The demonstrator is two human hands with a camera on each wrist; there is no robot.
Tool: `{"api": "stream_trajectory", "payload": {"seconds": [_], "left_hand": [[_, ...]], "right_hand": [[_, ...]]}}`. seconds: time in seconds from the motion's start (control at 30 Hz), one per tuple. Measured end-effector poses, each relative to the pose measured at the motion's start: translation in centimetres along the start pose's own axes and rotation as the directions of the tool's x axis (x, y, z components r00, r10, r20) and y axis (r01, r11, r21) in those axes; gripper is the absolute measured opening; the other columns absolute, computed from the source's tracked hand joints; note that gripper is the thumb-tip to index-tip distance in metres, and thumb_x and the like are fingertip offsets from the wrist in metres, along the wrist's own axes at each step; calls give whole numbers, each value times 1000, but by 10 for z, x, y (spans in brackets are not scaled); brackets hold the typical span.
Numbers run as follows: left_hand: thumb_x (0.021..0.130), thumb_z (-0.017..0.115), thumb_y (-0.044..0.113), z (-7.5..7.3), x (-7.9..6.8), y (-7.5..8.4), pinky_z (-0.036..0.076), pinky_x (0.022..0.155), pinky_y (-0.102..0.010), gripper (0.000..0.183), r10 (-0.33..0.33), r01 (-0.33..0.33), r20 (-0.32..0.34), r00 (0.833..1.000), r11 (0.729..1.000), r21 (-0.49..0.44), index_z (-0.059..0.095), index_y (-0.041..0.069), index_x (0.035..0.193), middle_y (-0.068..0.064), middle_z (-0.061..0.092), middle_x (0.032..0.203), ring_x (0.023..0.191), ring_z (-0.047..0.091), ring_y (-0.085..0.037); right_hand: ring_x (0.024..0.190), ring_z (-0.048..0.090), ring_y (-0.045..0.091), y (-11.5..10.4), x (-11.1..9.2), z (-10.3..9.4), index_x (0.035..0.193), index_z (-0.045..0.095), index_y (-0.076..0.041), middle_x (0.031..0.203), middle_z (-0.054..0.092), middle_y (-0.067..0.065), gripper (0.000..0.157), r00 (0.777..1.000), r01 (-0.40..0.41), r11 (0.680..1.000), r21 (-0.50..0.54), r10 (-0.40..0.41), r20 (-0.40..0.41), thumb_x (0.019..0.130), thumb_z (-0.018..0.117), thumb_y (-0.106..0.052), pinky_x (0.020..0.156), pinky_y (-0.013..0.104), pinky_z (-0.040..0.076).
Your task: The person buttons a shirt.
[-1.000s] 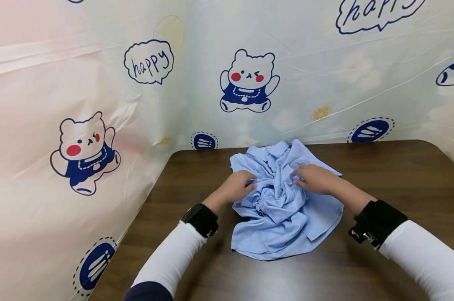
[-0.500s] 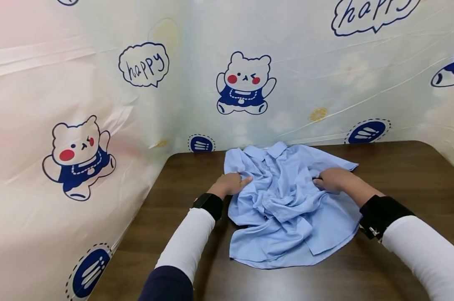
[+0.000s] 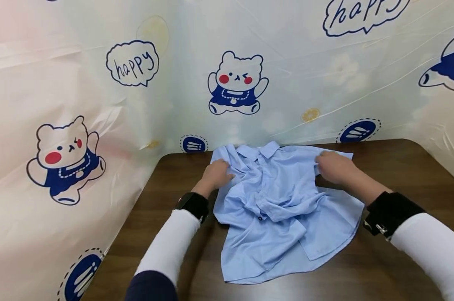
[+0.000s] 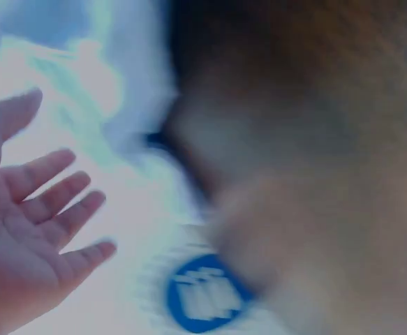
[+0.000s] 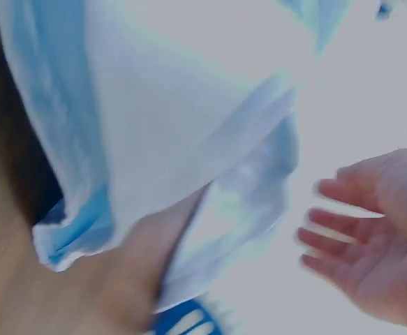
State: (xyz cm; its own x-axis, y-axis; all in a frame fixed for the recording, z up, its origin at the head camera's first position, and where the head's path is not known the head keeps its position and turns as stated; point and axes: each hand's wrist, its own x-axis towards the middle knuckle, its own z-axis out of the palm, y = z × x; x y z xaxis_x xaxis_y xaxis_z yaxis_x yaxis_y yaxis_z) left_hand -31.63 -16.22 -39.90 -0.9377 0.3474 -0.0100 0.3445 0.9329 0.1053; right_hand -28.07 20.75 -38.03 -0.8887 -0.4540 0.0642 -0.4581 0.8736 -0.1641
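A light blue collared shirt (image 3: 249,246) lies front up on the table, collar toward the back wall and hem toward me. Wrinkles bunch across its middle, and a dark button shows there. My left hand (image 3: 216,173) is over the shirt's left side near the shoulder; in the left wrist view its fingers (image 4: 63,195) are spread and hold nothing. My right hand (image 3: 334,167) is by the short sleeve on the right. Seen from the right wrist, that hand's fingers are loosely extended, apart from the hanging-looking cloth of the shirt (image 5: 154,105).
The brown wooden table (image 3: 392,167) ends at a back edge close behind the collar. A pale curtain (image 3: 287,62) printed with bears and "happy" bubbles hangs behind and along the left side. Black bands (image 3: 394,215) wrap both wrists.
The shirt has gone from a twisted bunch to a wider, flatter spread. My left hand has moved left, the right hand right and back toward the sleeve. The hem reaches nearer to me.
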Motion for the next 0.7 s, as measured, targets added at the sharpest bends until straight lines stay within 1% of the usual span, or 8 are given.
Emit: {"api": "stream_trajectory", "payload": {"seconds": [0.07,0.1,0.2,0.33,0.43,0.5,0.57,0.7], "left_hand": [[94,66,24,-13,-20,16,51,81,-39,20,107,-109,-52,993,994,-25,70,5,93,-7,66,94,90,63,-24],[92,67,22,-17,-31,25,51,71,-36,18,150,-151,-38,988,988,-29,69,6,83,-4,64,83,79,62,-21],[91,68,22,-20,-60,47,45,56,-31,34,192,-189,135,972,981,-30,56,11,61,3,48,61,59,49,-14],[90,70,38,-6,-72,58,49,63,-32,36,118,-155,342,932,984,84,61,9,71,-1,55,68,67,57,-15],[85,72,50,8,-66,54,51,86,-37,54,91,-148,377,922,981,127,68,1,109,-14,66,110,101,63,-27],[81,75,52,14,-58,48,44,100,-40,79,104,-158,393,914,981,108,54,-2,134,-20,52,137,123,53,-34],[77,79,52,17,-50,39,34,109,-42,99,122,-156,402,908,986,54,36,-2,147,-23,32,152,136,37,-38],[70,86,49,18,-32,22,23,115,-41,115,169,-161,411,896,985,-55,23,-1,152,-23,19,157,144,20,-35]], "right_hand": [[102,60,39,-19,-3,-2,111,65,4,109,64,19,21,987,151,987,57,-147,-60,92,58,1,85,53,50],[106,60,39,-28,-5,-1,113,65,4,112,64,19,22,974,223,971,83,-218,-58,92,58,1,88,53,49],[108,61,37,-45,-8,7,115,66,1,112,67,16,22,938,320,935,151,-335,91,97,56,-5,91,52,48],[110,61,37,-41,-8,14,120,66,1,112,68,16,38,924,176,976,127,-208,319,105,44,-27,95,54,45],[119,54,43,-29,-7,16,127,62,4,121,64,22,57,916,47,994,95,-81,394,105,36,-42,99,59,39],[121,51,47,-20,-6,18,130,58,6,124,60,26,67,910,7,998,62,-32,413,103,35,-51,99,61,38],[121,49,49,-12,-5,19,134,53,7,127,57,30,75,905,-21,999,29,7,425,101,35,-58,99,62,37],[123,45,53,5,-4,20,138,46,9,129,52,34,83,906,-94,996,-6,88,414,98,34,-63,98,65,36]]}}
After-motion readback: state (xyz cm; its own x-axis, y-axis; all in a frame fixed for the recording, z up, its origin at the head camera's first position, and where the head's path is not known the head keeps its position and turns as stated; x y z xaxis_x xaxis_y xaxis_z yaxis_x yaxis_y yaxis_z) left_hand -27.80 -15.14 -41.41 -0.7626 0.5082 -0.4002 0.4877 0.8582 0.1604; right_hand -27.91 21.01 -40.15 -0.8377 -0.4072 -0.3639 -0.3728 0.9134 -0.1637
